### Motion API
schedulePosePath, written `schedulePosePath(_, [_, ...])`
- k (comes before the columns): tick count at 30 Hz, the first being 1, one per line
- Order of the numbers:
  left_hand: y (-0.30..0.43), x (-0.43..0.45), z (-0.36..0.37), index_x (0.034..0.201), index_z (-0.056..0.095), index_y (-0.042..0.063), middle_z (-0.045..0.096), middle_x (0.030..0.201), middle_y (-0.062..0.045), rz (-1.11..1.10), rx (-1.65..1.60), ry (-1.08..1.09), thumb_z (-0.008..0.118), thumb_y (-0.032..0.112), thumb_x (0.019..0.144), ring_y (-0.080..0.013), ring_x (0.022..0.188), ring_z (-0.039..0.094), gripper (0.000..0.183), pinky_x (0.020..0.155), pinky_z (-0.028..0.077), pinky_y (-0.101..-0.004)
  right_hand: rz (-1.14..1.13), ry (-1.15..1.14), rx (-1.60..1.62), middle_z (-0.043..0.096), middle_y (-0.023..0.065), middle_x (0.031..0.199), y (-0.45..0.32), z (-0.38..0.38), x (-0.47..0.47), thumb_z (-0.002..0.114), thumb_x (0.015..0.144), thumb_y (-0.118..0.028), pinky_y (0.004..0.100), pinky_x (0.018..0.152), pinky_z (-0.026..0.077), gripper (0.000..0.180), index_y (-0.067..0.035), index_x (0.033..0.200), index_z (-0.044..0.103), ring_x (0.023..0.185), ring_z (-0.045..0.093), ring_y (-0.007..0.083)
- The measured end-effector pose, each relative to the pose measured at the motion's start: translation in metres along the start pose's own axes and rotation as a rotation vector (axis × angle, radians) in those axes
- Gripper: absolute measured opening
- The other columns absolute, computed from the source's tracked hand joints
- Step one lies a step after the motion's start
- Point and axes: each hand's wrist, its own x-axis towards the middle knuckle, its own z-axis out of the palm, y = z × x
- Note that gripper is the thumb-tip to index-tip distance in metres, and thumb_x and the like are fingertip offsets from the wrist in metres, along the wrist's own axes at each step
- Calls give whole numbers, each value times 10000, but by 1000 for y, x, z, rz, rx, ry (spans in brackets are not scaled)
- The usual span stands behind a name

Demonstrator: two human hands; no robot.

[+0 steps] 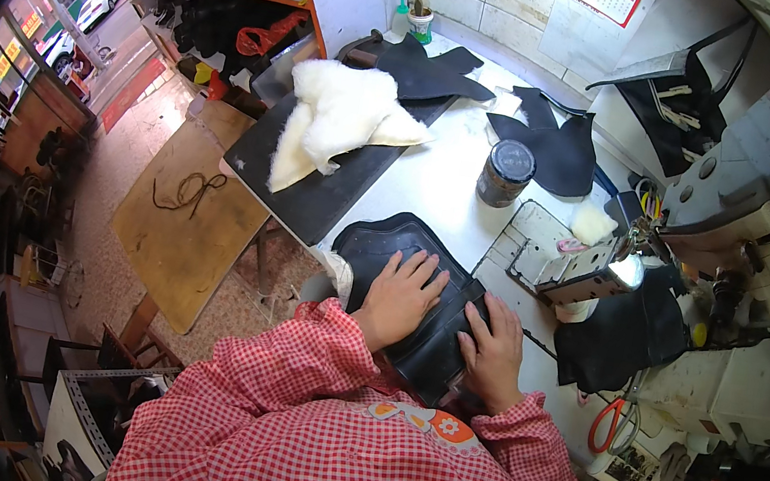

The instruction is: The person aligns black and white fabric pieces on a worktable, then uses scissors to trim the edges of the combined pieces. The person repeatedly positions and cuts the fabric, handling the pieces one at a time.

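A black leather bag (386, 232) lies at the front edge of the white worktable, close against my body. My left hand (402, 301) rests flat on its middle, fingers slightly spread. On the bag's right side, by a raised strap or seam, lies my right hand (494, 350), with its fingertips at the edge. Neither hand is closed round anything. Beyond the bag stands a dark lidded jar (506, 174). White fleece pieces (341, 111) lie on a black board (363, 189) at the upper left. The bag's near end is partly hidden by my arms.
A sewing machine (746, 220) stands at the right, its metal arm (574, 272) reaching over the table. Red-handled scissors (616, 421) and black leather (620, 343) lie near it. Black cut pieces (556, 146) lie at the back. A brown board (188, 211) stands left.
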Motion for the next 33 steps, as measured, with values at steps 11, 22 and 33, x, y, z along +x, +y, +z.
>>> schedulePosePath(11, [12, 12, -9, 1341, 593, 213, 480, 1409, -215, 8, 89, -183, 581, 336, 944, -405, 1326, 429, 416, 1092, 340, -550, 149, 280, 195, 643, 159, 1156, 12, -4, -25, 628, 817, 31, 407, 905, 481, 252, -12, 1060, 680, 1029, 599, 344])
schedulePosePath(22, [4, 21, -21, 1465, 446, 175, 352, 1555, -121, 175, 221, -338, 564, 487, 920, -293, 1443, 298, 638, 1138, 214, -596, -121, 216, 12, 620, 57, 916, -7, -1, -18, 748, 747, -185, 406, 683, 425, 225, -112, 956, 705, 818, 586, 271])
schedulePosePath(33, [-35, 36, -22, 1503, 379, 326, 236, 1604, -137, 335, 200, -345, 511, 353, 977, -342, 1469, 246, 543, 1152, 201, -603, -188, 113, 252, 570, 210, 1298, 8, 19, 72, 552, 859, 40, 426, 1008, 454, 349, 22, 1205, 595, 1166, 557, 405])
